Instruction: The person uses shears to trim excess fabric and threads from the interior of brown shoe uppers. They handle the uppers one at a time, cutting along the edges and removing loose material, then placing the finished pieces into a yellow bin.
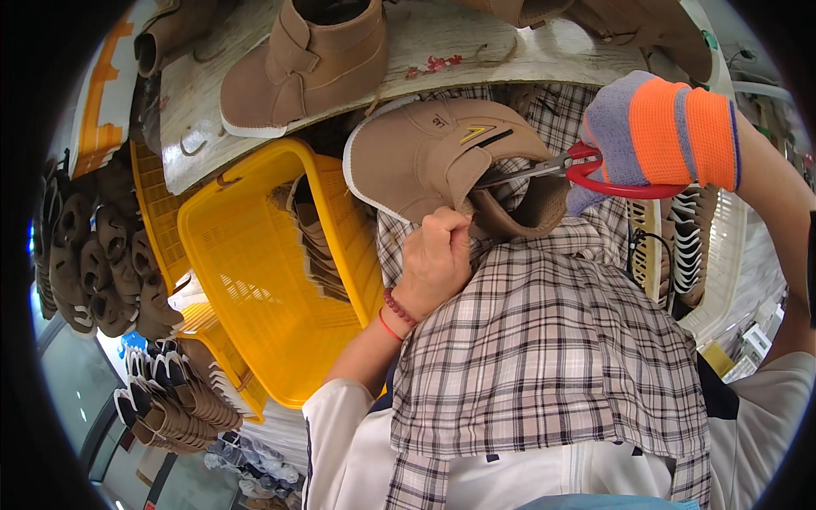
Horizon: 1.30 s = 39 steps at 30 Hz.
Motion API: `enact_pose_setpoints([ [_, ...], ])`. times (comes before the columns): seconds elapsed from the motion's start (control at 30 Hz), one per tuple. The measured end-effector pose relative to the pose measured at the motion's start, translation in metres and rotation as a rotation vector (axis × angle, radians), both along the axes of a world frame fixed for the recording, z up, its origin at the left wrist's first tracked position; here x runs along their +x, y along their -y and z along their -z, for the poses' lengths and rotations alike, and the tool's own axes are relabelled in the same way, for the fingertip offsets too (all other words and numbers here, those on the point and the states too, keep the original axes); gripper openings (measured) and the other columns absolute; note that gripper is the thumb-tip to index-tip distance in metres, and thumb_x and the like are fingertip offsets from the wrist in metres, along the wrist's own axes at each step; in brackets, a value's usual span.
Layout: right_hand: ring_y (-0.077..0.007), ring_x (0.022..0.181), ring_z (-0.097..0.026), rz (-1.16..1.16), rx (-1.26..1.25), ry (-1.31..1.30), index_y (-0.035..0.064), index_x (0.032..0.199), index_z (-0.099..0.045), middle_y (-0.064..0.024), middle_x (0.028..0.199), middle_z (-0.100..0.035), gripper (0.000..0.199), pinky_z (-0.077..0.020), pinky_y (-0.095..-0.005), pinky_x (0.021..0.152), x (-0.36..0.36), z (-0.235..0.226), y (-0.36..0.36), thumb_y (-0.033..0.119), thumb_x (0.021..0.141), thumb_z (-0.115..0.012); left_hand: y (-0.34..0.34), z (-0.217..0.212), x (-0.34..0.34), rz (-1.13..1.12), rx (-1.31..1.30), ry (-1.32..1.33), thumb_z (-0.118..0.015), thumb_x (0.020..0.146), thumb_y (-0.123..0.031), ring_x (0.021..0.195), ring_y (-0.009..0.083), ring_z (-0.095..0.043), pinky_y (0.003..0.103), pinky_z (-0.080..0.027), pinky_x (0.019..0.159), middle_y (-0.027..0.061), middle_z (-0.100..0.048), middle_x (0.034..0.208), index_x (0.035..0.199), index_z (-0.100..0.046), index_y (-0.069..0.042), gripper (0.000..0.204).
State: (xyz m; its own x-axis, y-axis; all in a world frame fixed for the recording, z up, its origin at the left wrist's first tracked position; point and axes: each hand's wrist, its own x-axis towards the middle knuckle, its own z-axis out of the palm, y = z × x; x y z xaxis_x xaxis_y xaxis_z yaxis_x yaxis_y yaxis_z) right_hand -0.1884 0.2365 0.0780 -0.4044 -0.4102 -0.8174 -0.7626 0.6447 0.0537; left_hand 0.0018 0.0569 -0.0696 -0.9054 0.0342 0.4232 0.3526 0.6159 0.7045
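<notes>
A brown shoe upper [416, 157] with a pale lower edge rests on my lap, its toe toward the left. My bare left hand [438, 255], wearing a beaded bracelet, pinches the near edge of its opening. My right hand [650, 132], in a grey and orange knit glove, grips red-handled scissors [629, 189]. Their metal blades reach left into the shoe opening, close to my left fingers. The blade tips are partly hidden by the upper. On the table beyond, another brown shoe upper [310, 64] stands upright.
The worn wooden table [204, 119] edge lies just beyond my lap. A yellow plastic basket [255, 340] with several stacked brown pieces stands at my left. A white basket [722, 255] of shoe parts is at my right. Several uppers [102, 263] are piled far left.
</notes>
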Motion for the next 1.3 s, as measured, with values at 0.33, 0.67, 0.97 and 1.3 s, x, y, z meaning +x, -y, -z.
enact_pose_setpoints([
  [0.33, -0.029, 0.069, -0.067, -0.007, -0.033, -0.023, 0.0049, 0.086, -0.072, -0.0132, 0.073, -0.067, 0.06, -0.0533, -0.0368, 0.062, -0.003, 0.0, -0.009, 0.063, 0.076, -0.063, -0.001, 0.0, 0.0, -0.016, 0.011, 0.0, -0.061, 0.08, 0.007, 0.059, 0.0292, -0.059, 0.035, -0.048, 0.052, 0.0131, -0.061, 0.082, 0.096, -0.052, -0.001, 0.02],
  [0.67, -0.0285, 0.075, -0.068, 0.126, -0.15, 0.044, 0.0041, 0.096, -0.069, -0.0124, 0.08, -0.069, 0.045, -0.0533, -0.033, 0.066, 0.008, -0.014, -0.024, 0.04, 0.071, -0.078, 0.0, -0.006, 0.009, -0.061, 0.001, 0.046, -0.062, 0.082, 0.005, 0.063, 0.0302, -0.06, 0.036, -0.049, 0.058, 0.0134, -0.06, 0.082, 0.096, -0.053, -0.001, 0.018],
  [0.97, -0.0035, 0.058, -0.053, 1.317, -1.0, 0.483, 0.0021, 0.099, -0.06, 0.0008, 0.079, -0.063, 0.03, -0.0425, -0.0195, 0.051, 0.046, 0.07, -0.057, 0.026, 0.085, -0.072, 0.019, -0.055, 0.033, -0.254, 0.323, 0.354, -0.048, 0.087, 0.013, 0.1, 0.0124, -0.059, 0.022, -0.048, 0.082, 0.013, -0.056, 0.123, 0.136, -0.03, 0.005, 0.053],
  [1.3, -0.0138, 0.072, -0.059, 0.883, -1.441, 1.019, 0.0001, 0.106, -0.059, -0.0062, 0.082, -0.064, 0.038, -0.0486, -0.028, 0.066, 0.089, 0.044, 0.04, 0.028, 0.082, -0.071, 0.057, -0.1, 0.064, -0.448, 0.556, 0.306, -0.045, 0.09, -0.002, 0.111, 0.0196, -0.055, 0.032, -0.043, 0.097, 0.0125, -0.056, 0.12, 0.135, -0.039, 0.004, 0.045],
])
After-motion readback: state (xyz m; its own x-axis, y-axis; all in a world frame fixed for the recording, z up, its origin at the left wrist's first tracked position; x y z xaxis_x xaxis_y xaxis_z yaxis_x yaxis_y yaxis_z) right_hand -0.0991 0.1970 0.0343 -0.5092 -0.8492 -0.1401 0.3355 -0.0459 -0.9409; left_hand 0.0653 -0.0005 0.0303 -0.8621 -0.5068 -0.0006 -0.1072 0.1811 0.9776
